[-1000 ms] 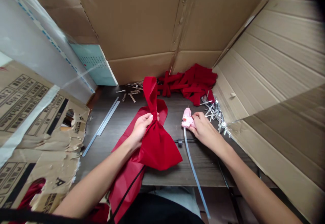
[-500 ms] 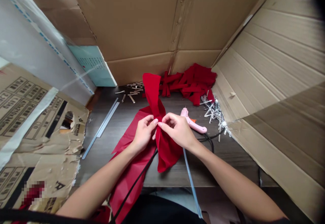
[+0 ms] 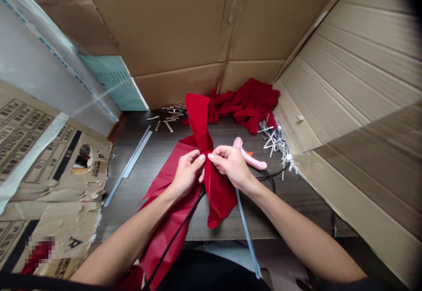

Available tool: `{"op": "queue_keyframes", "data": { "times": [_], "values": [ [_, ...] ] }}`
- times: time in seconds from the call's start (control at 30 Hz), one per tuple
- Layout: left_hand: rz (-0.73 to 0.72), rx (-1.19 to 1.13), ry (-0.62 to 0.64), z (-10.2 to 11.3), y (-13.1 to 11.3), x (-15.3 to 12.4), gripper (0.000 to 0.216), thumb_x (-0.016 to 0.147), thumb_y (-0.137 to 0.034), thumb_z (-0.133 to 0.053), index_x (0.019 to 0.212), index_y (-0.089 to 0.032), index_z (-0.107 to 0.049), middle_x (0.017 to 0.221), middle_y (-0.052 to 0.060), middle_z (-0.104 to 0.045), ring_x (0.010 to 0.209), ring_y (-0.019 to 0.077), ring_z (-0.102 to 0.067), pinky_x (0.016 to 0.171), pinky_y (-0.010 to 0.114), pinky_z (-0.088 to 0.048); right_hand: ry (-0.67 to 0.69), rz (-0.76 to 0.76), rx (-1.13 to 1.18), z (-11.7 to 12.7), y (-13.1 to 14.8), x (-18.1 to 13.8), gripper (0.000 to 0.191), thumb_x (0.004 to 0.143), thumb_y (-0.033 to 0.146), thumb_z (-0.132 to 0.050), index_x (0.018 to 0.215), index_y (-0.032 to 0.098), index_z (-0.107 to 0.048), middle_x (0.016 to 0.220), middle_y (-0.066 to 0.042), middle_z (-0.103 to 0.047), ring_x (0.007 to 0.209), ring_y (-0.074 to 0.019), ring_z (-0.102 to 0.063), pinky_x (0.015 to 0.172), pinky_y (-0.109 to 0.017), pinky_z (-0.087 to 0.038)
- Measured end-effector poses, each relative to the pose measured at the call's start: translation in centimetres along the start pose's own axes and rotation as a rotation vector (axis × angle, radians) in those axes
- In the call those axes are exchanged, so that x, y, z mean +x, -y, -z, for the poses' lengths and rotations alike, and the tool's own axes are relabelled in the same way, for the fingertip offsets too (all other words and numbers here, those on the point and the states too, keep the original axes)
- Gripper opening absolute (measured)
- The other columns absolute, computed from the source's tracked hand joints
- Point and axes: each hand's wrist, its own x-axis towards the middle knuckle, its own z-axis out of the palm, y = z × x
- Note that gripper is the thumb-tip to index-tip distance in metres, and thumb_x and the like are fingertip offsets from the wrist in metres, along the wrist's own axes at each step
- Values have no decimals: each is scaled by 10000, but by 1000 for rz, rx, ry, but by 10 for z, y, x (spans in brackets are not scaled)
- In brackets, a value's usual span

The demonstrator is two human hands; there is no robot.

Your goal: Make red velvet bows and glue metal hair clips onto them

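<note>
A red velvet bow [image 3: 198,115] with long tails is held up over the table between both my hands. My left hand [image 3: 188,168] is closed on the left of its gathered middle, thumb pressed against the fabric. From the right, my right hand [image 3: 231,163] pinches the same middle with thumb and forefinger. One loop stands upward and another part hangs below my fingers. Smoother red fabric [image 3: 171,207] trails down to the lower left. Just beyond my right hand lies a pink glue gun [image 3: 250,157], with a clear glue stick [image 3: 245,225] extending toward me.
Several metal clips [image 3: 169,117] lie at the back, beside a pile of red fabric pieces [image 3: 250,102]. Silvery twist ties [image 3: 277,139] are heaped at the right. Clear glue sticks [image 3: 132,161] rest on the left. Cardboard walls [image 3: 178,23] enclose the table; a black cable [image 3: 178,234] crosses the front.
My right thumb and fingers have shifted slightly at the bow's middle. The lower part of the bow has swung a little to the right. The whole view has moved slightly.
</note>
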Motion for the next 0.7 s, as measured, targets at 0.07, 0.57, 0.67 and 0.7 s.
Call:
{"op": "queue_keyframes", "data": {
  "times": [0.07,0.57,0.67,0.7],
  "values": [
    [-3,-4,-3,0,1,-1,281,772,-384,-712,819,-141,-579,538,-49,-532,357,46,-402,359,173,-294,28,-67,110,2,-1,1,304,697,370,-743,633,155,-538,458,75,-416,392,-39,-283,390,-203,-174],
    [-11,1,-81,3,-1,0,291,660,-343,-809,747,-99,-675,624,8,-638,555,102,-569,560,207,-459,192,-210,313,0,-2,-4,429,647,374,-818,683,192,-432,437,117,-390,344,-21,-272,344,-151,-146],
    [34,-90,-88,3,-2,3,340,614,-346,-841,791,-107,-676,614,-5,-630,538,90,-570,558,198,-474,139,-73,235,2,5,-7,391,727,434,-748,709,196,-439,468,99,-432,356,-34,-315,349,-159,-189],
    [40,-123,-84,4,-3,5,362,600,-347,-850,811,-108,-680,635,-2,-641,551,88,-580,572,194,-484,137,-41,199,7,9,-7,370,770,462,-700,723,196,-448,494,86,-455,365,-40,-330,354,-167,-204]
  ]
}}
